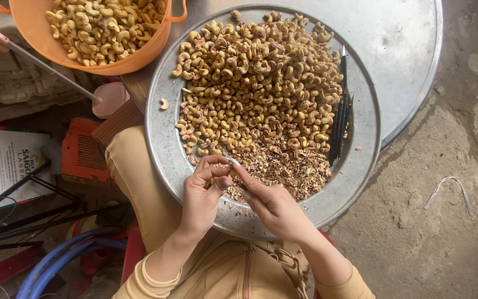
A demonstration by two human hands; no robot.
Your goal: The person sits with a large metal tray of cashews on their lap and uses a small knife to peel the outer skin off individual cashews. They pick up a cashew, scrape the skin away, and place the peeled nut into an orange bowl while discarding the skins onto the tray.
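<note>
My left hand (pixel 201 195) and my right hand (pixel 272 204) meet over the near rim of a round metal tray (pixel 161 127) on my lap. Between their fingertips is a single cashew nut (pixel 229 164), pinched by my left thumb and fingers. My right fingers hold a small peeling tool against it; the tool is mostly hidden. A large heap of unpeeled cashews (pixel 261 83) fills the tray. A pile of brown skin flakes (pixel 289 166) lies just beyond my hands.
An orange tub (pixel 150 50) of peeled cashews stands at the upper left. Several dark thin tools (pixel 341 119) lie on the tray's right side. A bigger metal disc (pixel 405 66) sits under the tray. Pink ladle (pixel 109 98), orange crate, blue hose at left; dirt floor at right.
</note>
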